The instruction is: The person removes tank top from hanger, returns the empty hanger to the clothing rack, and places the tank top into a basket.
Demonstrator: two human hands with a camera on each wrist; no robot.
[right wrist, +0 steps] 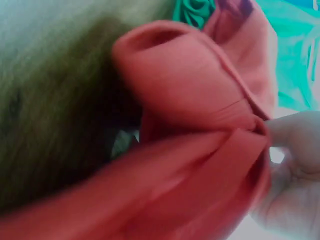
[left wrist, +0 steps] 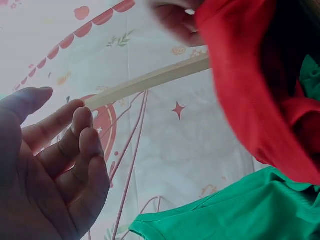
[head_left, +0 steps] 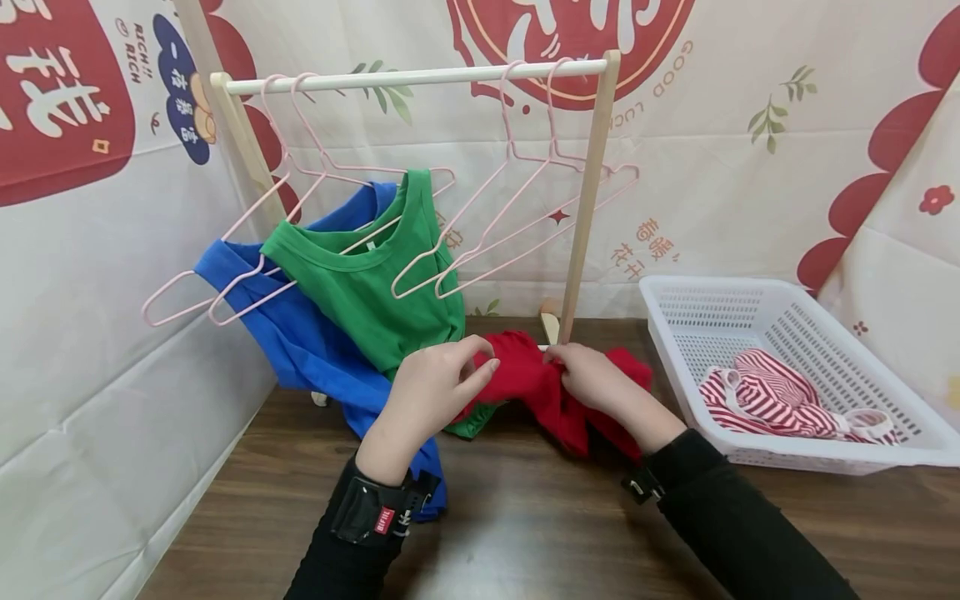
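A crumpled red garment [head_left: 517,371] hangs from my right hand [head_left: 592,379], whose thumb and fingers pinch its cloth; the right wrist view shows the red folds [right wrist: 185,85] gathered at the fingertips. My left hand [head_left: 431,387] is beside the garment's left end with fingers loosely bent. In the left wrist view the left hand [left wrist: 60,160] has nothing between its thumb and fingers, apart from the red cloth [left wrist: 240,75]. Behind it, a green tank top [head_left: 367,267] and a blue garment [head_left: 300,325] hang on pink hangers. Two bare pink hangers [head_left: 480,250] hang at the rack's right.
The rack has a white rail [head_left: 420,77] and wooden posts [head_left: 588,192]. To the right, a white plastic basket [head_left: 847,358] holds a red-and-white striped garment [head_left: 780,396]. All stand on a dark wooden table [head_left: 510,533], with a printed cloth [head_left: 712,167] behind.
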